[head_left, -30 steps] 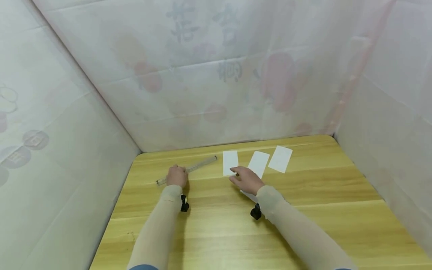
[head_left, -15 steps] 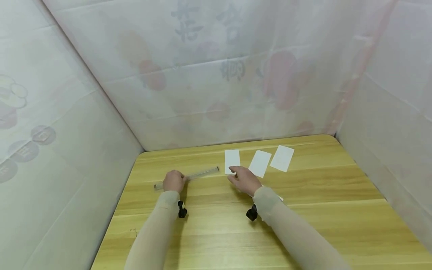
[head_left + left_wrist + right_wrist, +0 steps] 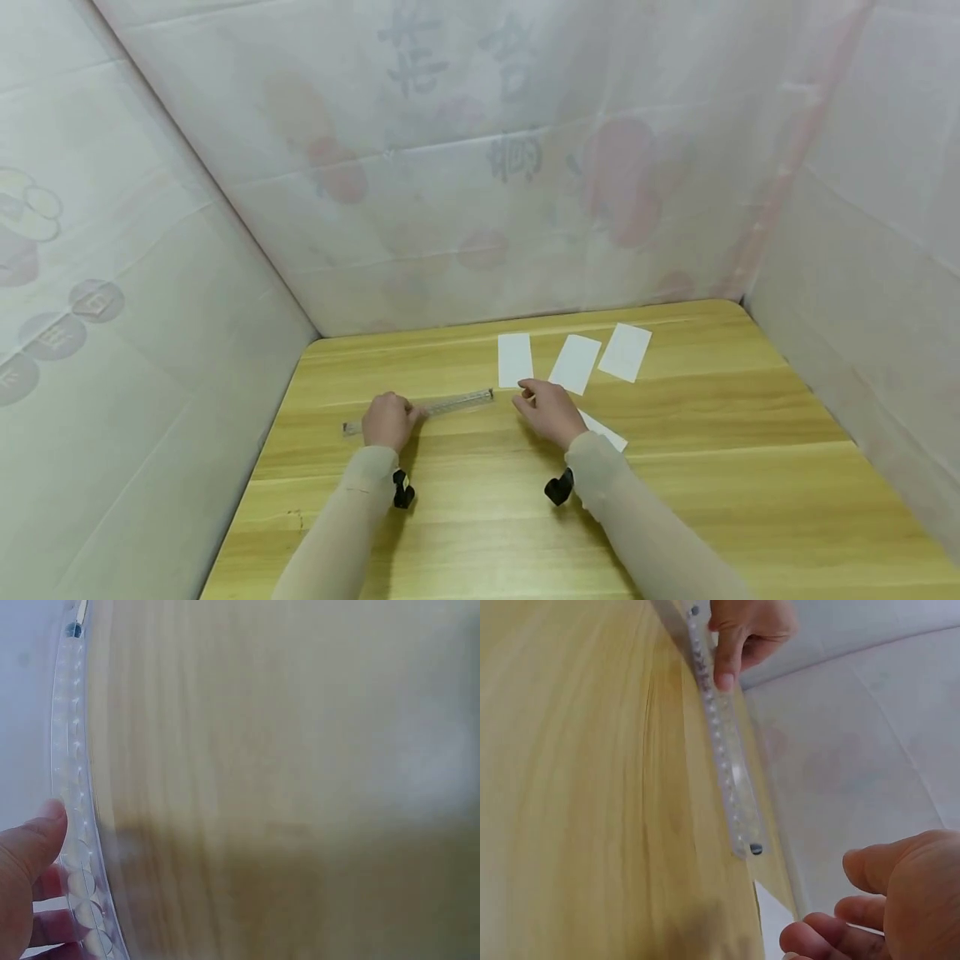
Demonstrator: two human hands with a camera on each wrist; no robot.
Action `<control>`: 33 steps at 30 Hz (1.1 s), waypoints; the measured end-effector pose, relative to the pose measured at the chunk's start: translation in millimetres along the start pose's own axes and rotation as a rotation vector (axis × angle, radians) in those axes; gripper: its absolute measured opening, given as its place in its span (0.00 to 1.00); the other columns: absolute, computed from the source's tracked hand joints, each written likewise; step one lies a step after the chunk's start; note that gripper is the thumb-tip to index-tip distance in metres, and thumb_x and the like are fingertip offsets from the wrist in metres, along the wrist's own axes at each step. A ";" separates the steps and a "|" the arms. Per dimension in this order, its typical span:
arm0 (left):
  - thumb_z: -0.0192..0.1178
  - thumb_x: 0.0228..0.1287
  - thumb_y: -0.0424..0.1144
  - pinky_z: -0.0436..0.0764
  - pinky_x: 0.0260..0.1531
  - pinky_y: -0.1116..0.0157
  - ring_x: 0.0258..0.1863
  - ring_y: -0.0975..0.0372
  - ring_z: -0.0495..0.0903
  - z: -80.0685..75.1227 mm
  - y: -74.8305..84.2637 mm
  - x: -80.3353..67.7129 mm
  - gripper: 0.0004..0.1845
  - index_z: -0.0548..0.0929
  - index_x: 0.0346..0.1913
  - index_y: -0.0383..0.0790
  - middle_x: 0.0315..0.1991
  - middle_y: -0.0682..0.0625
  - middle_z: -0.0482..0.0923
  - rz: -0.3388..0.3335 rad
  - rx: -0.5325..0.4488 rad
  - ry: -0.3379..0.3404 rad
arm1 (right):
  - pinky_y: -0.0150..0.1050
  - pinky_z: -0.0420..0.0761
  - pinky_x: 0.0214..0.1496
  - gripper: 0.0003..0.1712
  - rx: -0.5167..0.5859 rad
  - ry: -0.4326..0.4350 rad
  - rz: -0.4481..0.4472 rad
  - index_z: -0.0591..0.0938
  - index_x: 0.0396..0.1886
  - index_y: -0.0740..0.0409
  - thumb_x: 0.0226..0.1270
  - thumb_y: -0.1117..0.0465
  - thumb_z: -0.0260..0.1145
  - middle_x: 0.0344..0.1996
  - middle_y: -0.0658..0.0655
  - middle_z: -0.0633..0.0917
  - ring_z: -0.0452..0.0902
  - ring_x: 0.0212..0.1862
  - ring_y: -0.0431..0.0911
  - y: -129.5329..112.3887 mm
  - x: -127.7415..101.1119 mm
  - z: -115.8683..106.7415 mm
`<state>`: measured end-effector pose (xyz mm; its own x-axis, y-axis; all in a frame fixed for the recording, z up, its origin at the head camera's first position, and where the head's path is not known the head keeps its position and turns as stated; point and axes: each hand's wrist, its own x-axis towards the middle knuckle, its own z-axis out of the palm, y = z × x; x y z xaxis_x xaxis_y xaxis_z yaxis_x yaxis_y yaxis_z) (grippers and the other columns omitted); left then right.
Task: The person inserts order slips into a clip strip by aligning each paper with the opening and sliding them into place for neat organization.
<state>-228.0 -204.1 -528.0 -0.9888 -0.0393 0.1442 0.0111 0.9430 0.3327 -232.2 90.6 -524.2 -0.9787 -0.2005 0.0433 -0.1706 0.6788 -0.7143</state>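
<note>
My left hand [image 3: 387, 421] lies on the tabletop [image 3: 675, 517] toward its left edge, about midway from the near edge to the far one; its grip is closed on the clear plastic ruler [image 3: 450, 405], thumb on top and fingers curled beneath near the ruler's left end; the left wrist view shows my thumb [image 3: 26, 847] pressed against the transparent strip [image 3: 75, 802]; the ruler lies flat, running from my hand rightward and slightly away toward the middle of the tabletop. My right hand [image 3: 549, 411] rests just beyond the ruler's right end, apart from it; its grip is slack, fingers loosely bent and holding nothing, the forefinger stretched toward the far edge; a white paper slip [image 3: 603, 432] lies partly under that hand and wrist, its corner showing to the right. Farther on, near the far edge, three more white slips lie in a row, none touching: the left slip [image 3: 514, 360] just beyond my forefinger; the middle slip [image 3: 575, 363] tilted; the right slip [image 3: 625, 352] tilted too, nearest the far right corner.
</note>
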 end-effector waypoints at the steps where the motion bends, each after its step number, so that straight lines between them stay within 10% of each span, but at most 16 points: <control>1: 0.68 0.56 0.53 0.77 0.19 0.63 0.22 0.61 0.79 0.0 1.2 -1.7 0.16 0.90 0.26 0.42 0.28 0.48 0.84 0.006 0.003 0.003 | 0.47 0.79 0.47 0.23 0.008 0.010 0.002 0.77 0.61 0.59 0.72 0.52 0.59 0.44 0.53 0.83 0.80 0.44 0.47 0.1 -1.8 0.9; 7: 0.69 0.55 0.54 0.81 0.31 0.59 0.30 0.57 0.78 1.8 9.8 -13.0 0.18 0.90 0.29 0.41 0.29 0.49 0.80 0.011 0.020 0.003 | 0.45 0.79 0.43 0.21 0.019 0.027 0.024 0.81 0.56 0.59 0.70 0.53 0.60 0.38 0.50 0.83 0.79 0.40 0.44 0.0 -16.1 8.5; 26: 0.69 0.54 0.56 0.76 0.22 0.63 0.27 0.61 0.73 11.5 32.6 -19.5 0.17 0.90 0.28 0.45 0.24 0.55 0.75 0.119 0.056 0.015 | 0.49 0.79 0.49 0.23 -0.038 0.017 0.013 0.81 0.55 0.59 0.64 0.53 0.68 0.46 0.55 0.83 0.79 0.48 0.50 0.1 -22.6 12.0; 33: 0.69 0.54 0.56 0.74 0.21 0.64 0.26 0.61 0.71 13.9 41.0 -33.6 0.16 0.90 0.28 0.45 0.23 0.56 0.73 0.148 0.044 0.025 | 0.44 0.79 0.43 0.07 -0.073 0.030 -0.025 0.87 0.39 0.54 0.63 0.59 0.69 0.36 0.49 0.84 0.79 0.39 0.44 2.2 -31.2 1.9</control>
<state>-196.4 -159.5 -532.1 -0.9729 0.0935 0.2116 0.1492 0.9526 0.2650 -201.8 97.1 -528.5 -0.9768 -0.1975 0.0826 -0.2021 0.7235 -0.6600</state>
